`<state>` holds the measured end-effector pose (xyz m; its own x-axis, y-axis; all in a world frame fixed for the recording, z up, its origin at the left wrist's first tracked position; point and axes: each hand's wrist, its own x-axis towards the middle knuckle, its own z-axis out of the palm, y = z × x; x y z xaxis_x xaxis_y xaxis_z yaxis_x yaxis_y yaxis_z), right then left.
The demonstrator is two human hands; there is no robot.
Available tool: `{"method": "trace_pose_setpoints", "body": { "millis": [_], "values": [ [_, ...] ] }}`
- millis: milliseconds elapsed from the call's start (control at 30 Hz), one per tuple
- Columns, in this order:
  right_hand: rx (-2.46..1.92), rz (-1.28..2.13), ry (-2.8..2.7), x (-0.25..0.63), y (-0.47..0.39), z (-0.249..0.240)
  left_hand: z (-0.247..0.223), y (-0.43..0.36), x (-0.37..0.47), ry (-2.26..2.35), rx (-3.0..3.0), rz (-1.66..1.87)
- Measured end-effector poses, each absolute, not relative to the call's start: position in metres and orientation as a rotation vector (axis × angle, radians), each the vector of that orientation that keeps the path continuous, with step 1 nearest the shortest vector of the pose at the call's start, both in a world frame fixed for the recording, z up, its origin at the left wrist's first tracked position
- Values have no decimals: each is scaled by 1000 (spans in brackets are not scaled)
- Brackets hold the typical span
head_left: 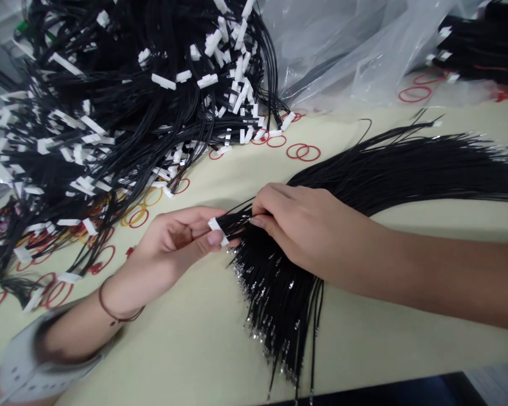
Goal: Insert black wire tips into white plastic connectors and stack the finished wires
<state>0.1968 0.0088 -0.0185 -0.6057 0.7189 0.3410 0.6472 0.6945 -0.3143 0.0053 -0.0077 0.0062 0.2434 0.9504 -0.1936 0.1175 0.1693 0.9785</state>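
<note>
Left hand: we see the left hand (165,248) at centre frame, gripping a white connector (218,231) between thumb and fingers.
Right hand: we see the right hand (305,225) just right of the connector, thumb and forefinger pinched on a thin black wire (249,219).
Black wire bundle: we find the bundle (432,169) running under the right hand, from the right edge to lower centre; its ends carry metallic tips.
Left forearm: we note a thin bracelet (114,321) and a pale wristband (46,372).
Surface: we locate red rings (303,151) on the pale surface (173,349), upper centre and left.
Upper left: we see a heap of connectorised wires (152,113).
Upper right: we see clear plastic (342,51) beside more black wires (486,48).
</note>
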Motion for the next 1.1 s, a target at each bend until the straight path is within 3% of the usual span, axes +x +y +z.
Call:
{"method": "trace_pose_setpoints", "body": {
  "millis": [233, 600, 867, 1100],
  "values": [
    [-1088, 386, -2484, 198, 9, -10, 5, -5, 3, 1157, 1286, 809],
    [-1016, 154, -2516, 193, 5, -22, -2, -4, 0, 1022, 1365, 836],
    [-1012, 213, -2492, 192, 2, -22, 1, -7, 1, 1086, 1367, 854],
    [-768, 114, -2483, 186, -2, -26, 2, -4, 5, 1054, 1339, 851]
  ]
}}
